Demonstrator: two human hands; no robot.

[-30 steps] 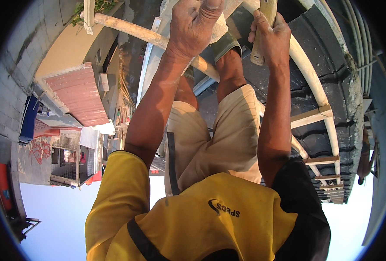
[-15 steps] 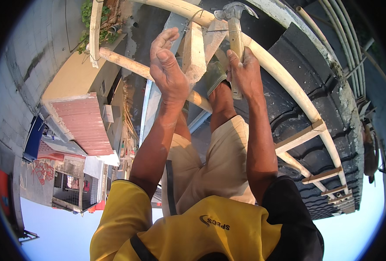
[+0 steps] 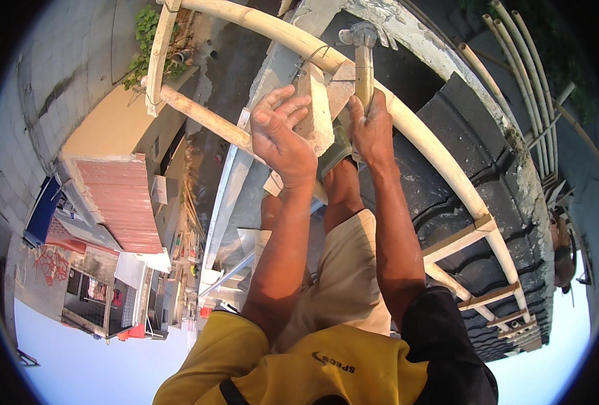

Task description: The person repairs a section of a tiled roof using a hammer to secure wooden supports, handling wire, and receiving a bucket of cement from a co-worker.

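My left hand (image 3: 282, 138) presses a pale wooden block (image 3: 319, 111) against a curved bamboo pole (image 3: 417, 138), fingers wrapped on the block's left side. My right hand (image 3: 373, 128) grips the wooden handle of a hammer (image 3: 363, 71), whose metal head points up beside the concrete edge (image 3: 407, 30). Thin wire loops around the pole just above the block. Both hands sit close together, with my bent knees in beige shorts below them.
Bamboo scaffold poles (image 3: 198, 115) cross at the left, with more rungs (image 3: 475, 233) at the right over a dark ribbed roof (image 3: 475, 169). Far below lie a red-roofed building (image 3: 120, 202) and a street. A bundle of poles (image 3: 529, 74) leans at top right.
Both hands have come lower and nearer the middle of the view. The hammer's head, cut off at first, now shows in full. The left hand has shifted onto the wooden block.
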